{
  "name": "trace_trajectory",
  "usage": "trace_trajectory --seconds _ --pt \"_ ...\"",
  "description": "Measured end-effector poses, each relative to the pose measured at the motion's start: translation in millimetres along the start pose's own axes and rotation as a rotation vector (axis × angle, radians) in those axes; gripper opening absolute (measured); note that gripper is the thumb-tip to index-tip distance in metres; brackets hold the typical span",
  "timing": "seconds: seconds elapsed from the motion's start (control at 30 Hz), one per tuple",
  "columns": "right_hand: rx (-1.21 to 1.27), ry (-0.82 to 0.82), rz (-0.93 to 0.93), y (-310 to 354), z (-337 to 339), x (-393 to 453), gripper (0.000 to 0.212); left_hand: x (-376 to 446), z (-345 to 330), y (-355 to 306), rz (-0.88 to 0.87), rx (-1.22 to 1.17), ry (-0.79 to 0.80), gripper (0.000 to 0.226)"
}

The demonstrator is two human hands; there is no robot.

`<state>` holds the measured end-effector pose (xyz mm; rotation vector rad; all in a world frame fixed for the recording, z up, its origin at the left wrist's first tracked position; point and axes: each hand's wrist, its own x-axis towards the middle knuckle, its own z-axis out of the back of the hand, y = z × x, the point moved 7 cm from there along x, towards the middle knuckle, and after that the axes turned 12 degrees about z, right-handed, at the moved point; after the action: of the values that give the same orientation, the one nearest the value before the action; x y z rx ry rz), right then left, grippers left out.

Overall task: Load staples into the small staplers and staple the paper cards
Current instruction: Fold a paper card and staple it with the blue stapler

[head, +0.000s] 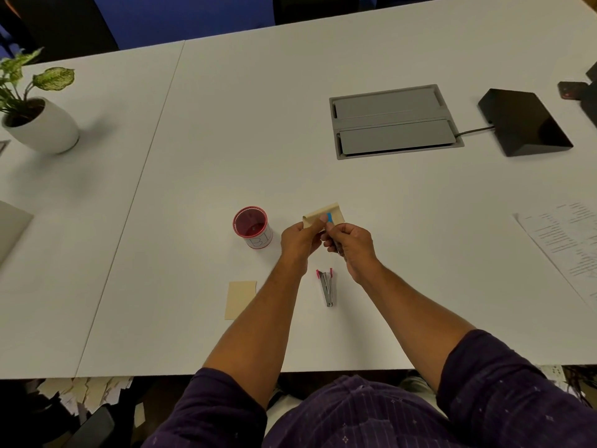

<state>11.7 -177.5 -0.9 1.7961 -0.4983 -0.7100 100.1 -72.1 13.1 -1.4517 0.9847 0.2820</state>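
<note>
My left hand (298, 242) pinches the near edge of a tan paper card (336, 210) raised above the white table. My right hand (350, 245) grips a small stapler with a blue tip (329, 217), whose nose sits on the card's lower edge beside my left thumb. Most of that stapler is hidden in my fist. A second small metal stapler with pink ends (327, 287) lies on the table between my forearms. Another tan card (240, 299) lies flat to the left of my left forearm.
A red-rimmed cup (253, 227) stands just left of my hands. Further off are a potted plant (38, 114) at far left, a grey cable hatch (394, 121), a black device (523, 122) and printed sheets (562, 240) at right.
</note>
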Motion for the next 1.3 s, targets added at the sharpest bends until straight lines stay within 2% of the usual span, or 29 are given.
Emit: trace_trajectory --seconds 0.2,0.3,0.53,0.6,0.67,0.8,0.97,1.1,1.17,1.3 --pt "-0.006 0.004 0.002 -1 0 -3 0.023 -2 -6 6 0.084 -0.139 0.048 0.041" --pt "0.006 0.003 0.005 0 -2 -4 0.022 -3 -11 4 0.080 -0.171 0.048 0.031" --pt "-0.034 -0.056 -0.005 -2 -3 -3 0.019 -1 -8 1 0.064 -0.112 -0.157 0.017" --pt "-0.026 -0.076 -0.010 -3 -2 -3 0.020 -1 -8 1 0.046 -0.105 -0.173 0.014" --pt "-0.029 -0.061 0.004 -1 -3 -1 0.021 1 -9 0 0.025 -0.066 -0.121 0.017" --pt "0.022 0.074 0.010 4 -11 1 0.028 1 -6 -5 -0.017 -0.053 -0.016 0.040" --pt "0.185 0.070 -0.042 -1 -2 1 0.032 2 6 -11 -0.024 -0.122 -0.035 0.033" --pt "0.142 0.033 -0.078 -8 12 1 0.022 2 7 -10 -0.005 -0.153 0.024 0.008" --pt "0.085 0.021 -0.077 -7 16 2 0.018 3 7 -8 0.008 -0.162 0.046 0.013" --pt "0.094 -0.003 -0.066 -5 18 4 0.026 3 2 -5 0.041 -0.200 0.074 0.023"
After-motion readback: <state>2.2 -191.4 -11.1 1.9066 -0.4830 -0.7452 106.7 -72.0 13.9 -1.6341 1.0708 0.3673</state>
